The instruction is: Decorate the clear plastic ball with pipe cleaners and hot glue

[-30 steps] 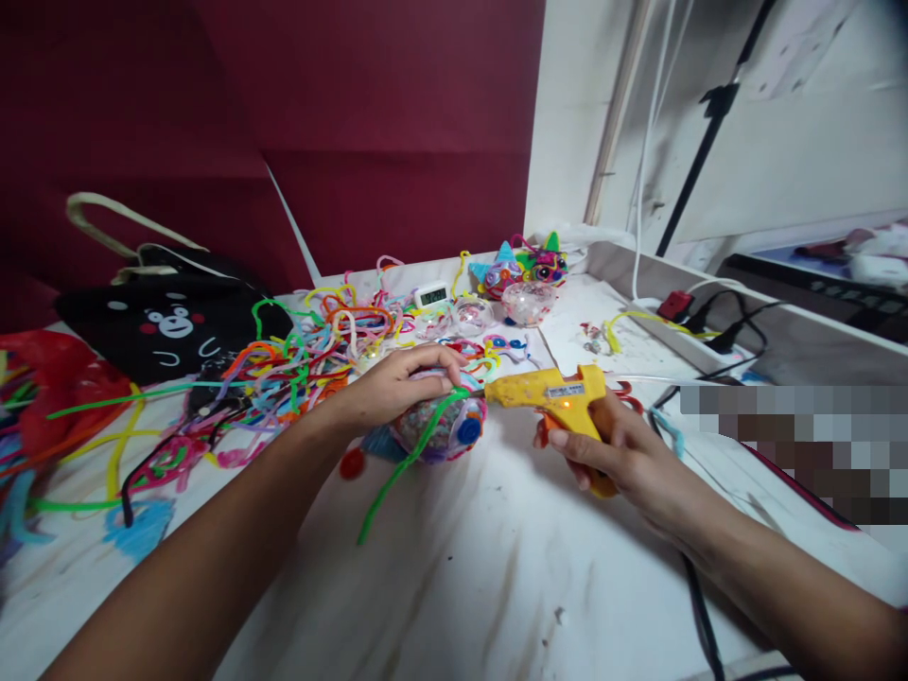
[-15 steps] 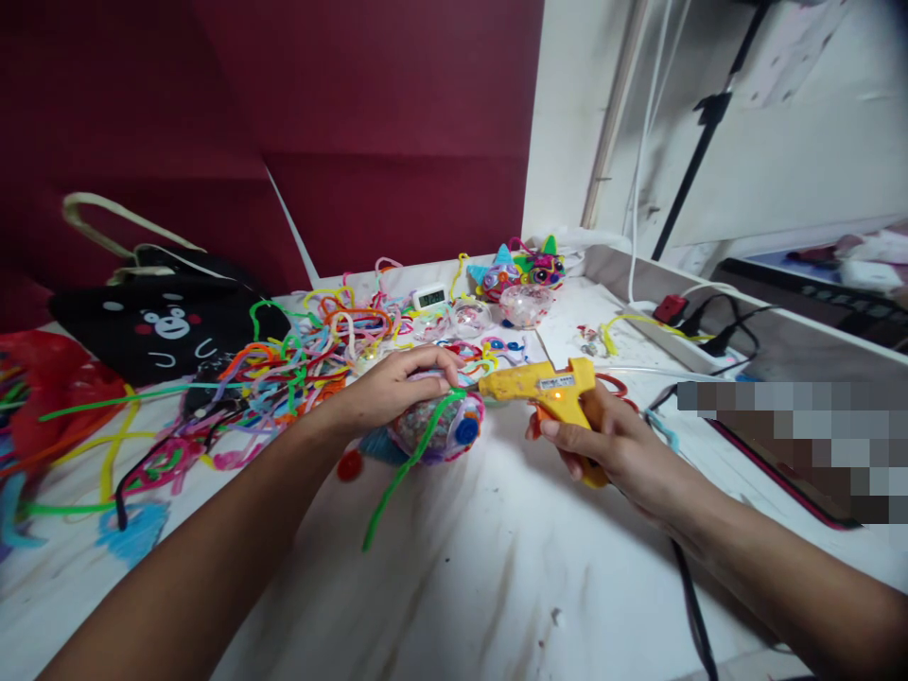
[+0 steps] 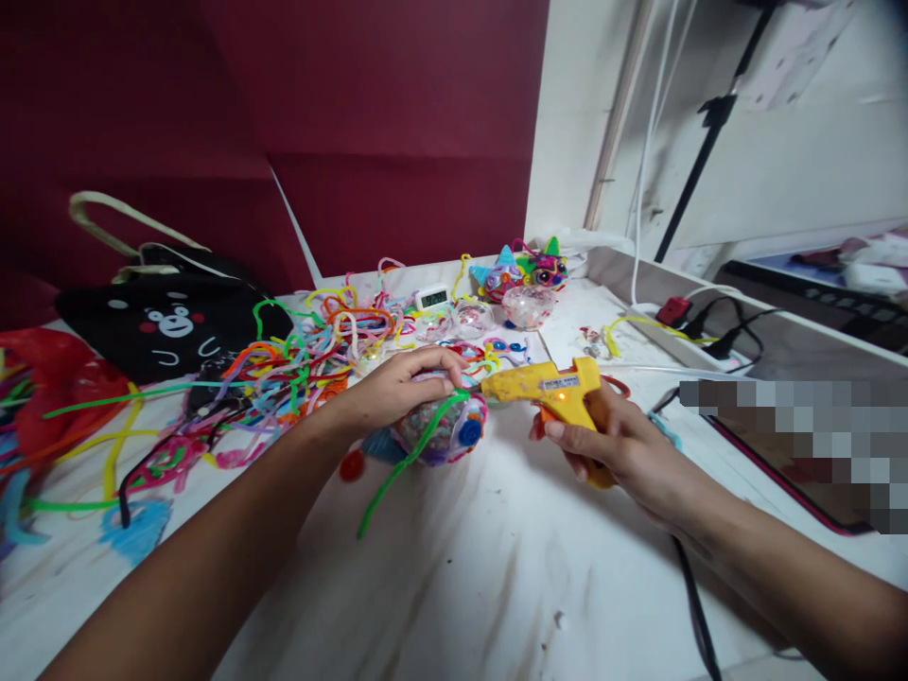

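The right hand (image 3: 606, 435) is closed around the handle of a yellow plastic glue gun (image 3: 543, 383) with an orange trigger and a small glowing light on its side. Its nozzle points left, close to the top of a rounded, speckled ornament (image 3: 418, 433), which sits on the white, brown-streaked tabletop (image 3: 454, 586) in front of the person. The left hand (image 3: 408, 378) grips this ornament from above, thumb and fingers curled over its upper side; whether the fingertips also pinch anything is hidden. A bright green fuzzy pipe cleaner (image 3: 397, 478) runs from beside the left thumb down across the ornament, its free end reaching past it towards the person. A round blue button (image 3: 469, 432) sits on the ornament's right end, and a small round orange piece (image 3: 352, 464) is near its left end.

Behind the left hand spreads a tangled heap of multicoloured pipe cleaners (image 3: 333, 326), with a black fabric bag (image 3: 170, 326) bearing a cartoon face to its left. Farther back stand a white digital timer (image 3: 432, 299) and clear plastic domes (image 3: 529, 305).
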`<state>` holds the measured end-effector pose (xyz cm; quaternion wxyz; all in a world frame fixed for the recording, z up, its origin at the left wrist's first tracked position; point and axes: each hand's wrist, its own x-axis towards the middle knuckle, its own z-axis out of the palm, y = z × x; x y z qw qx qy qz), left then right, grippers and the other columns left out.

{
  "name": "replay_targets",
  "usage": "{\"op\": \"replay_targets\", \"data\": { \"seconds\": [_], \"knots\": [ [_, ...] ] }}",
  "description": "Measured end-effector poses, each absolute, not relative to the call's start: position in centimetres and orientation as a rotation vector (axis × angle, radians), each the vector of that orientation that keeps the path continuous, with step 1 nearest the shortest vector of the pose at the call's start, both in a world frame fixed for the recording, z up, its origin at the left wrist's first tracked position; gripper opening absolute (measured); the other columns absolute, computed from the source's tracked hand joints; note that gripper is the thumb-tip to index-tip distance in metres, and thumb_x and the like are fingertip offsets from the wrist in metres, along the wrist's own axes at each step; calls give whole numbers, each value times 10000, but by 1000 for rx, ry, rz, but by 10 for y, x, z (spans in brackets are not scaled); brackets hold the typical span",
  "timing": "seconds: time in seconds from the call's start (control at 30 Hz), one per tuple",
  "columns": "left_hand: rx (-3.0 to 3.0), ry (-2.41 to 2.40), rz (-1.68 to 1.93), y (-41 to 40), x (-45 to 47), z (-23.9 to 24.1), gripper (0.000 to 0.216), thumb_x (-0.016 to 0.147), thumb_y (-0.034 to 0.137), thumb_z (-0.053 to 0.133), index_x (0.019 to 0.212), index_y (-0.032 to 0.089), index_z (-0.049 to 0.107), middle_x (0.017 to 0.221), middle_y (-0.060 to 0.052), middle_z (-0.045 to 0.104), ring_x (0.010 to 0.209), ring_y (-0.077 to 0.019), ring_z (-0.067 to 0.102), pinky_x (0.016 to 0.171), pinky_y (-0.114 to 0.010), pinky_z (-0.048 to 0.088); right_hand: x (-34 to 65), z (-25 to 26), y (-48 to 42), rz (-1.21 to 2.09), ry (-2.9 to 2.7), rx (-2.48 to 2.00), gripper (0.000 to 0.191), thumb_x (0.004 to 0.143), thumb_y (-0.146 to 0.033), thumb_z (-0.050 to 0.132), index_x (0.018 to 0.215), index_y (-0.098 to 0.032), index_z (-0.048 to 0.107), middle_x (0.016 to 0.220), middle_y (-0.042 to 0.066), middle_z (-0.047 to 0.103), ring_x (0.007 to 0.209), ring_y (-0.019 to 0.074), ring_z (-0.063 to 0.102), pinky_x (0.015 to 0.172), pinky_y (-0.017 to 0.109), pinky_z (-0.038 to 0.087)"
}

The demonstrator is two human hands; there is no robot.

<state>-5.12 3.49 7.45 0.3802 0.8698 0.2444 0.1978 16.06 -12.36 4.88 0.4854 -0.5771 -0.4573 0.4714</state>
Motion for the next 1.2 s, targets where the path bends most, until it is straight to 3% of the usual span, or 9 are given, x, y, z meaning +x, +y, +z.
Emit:
{"op": "replay_targets", "data": {
  "seconds": [0.73,1.2],
  "knots": [
    [2251,613,497,35,-51,74,128,811,291,573,845,187,639,1131,-47,658,1118,-242,588,1024,-374,422,162,43,-126,1083,-1122,-1462,442,706,-492,698,934,-214,442,619,-59,478,465,85,413,407,235,274],
    [2247,592,496,35,-50,75,106,813,270,576,844,190,639,1099,-41,654,1120,-235,578,1003,-349,414,165,35,-126,1048,-1141,-1433,431,753,-461,693,1019,-211,463,727,-38,497,507,83,436,413,235,297]
  ]
}}
